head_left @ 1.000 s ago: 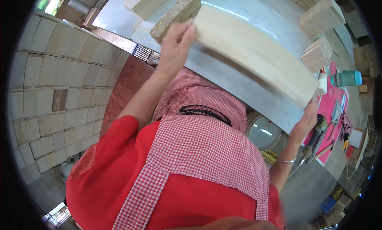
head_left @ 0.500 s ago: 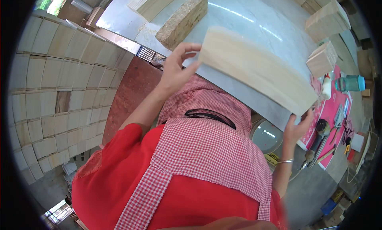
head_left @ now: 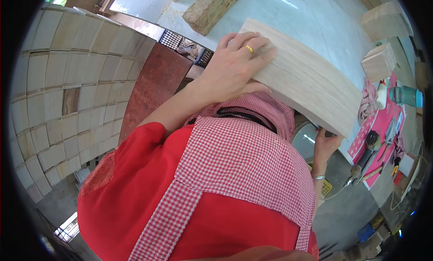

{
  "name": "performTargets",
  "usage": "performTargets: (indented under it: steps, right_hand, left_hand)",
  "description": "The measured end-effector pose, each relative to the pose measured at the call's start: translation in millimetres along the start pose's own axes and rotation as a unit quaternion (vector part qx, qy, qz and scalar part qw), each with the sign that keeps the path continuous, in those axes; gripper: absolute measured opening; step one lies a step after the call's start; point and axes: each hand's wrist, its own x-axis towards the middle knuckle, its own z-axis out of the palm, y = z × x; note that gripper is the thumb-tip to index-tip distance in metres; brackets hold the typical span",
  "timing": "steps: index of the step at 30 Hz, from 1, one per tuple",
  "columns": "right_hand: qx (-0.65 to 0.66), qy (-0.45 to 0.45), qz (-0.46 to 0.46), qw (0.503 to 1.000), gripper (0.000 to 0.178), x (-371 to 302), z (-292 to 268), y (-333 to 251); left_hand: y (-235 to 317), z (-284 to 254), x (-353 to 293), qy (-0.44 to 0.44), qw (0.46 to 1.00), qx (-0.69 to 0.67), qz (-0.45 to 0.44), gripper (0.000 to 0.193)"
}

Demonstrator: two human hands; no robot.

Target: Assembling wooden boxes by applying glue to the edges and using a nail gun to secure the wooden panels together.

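A pale wooden board (head_left: 311, 76), thick and long, lies slantwise at the near edge of the shiny table (head_left: 311, 17). My left hand (head_left: 237, 60), with a gold ring, grips its left end. The fingers reach over the top face, and the thumb presses along the near side. At the board's right end, my right hand (head_left: 327, 148) holds the near corner from below, its fingers partly hidden. Behind the left hand rests a rough brown block (head_left: 212, 10).
Stacked wooden blocks (head_left: 379, 62) stand at the table's right side. Near them are a white bottle (head_left: 381, 95), a teal jar (head_left: 406, 96) and several hand tools (head_left: 372, 141) on a pink sheet. A tall wall of stacked wood pieces (head_left: 72, 76) fills the left.
The board has come nearer to me and turned its broad face up. My left hand has moved from beside its end to over its top. My right hand stays at the right corner.
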Motion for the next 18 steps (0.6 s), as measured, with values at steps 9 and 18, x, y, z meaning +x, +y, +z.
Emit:
performTargets:
  steps: [9, 18]
  right_hand:
    - [-0.035, 0.019, -0.021, 0.999, 0.036, 2.3, -1.2, -8.4]
    - [0.038, -0.054, 0.024, 0.998, 0.037, 18.8, -22.9, -25.0]
  left_hand:
    - [-10.0, 2.2, -16.5, 0.019, 0.991, -0.065, 0.12, 0.056]
    - [-41.9, 28.6, -55.9, 0.098, 0.795, -0.544, -0.251, 0.044]
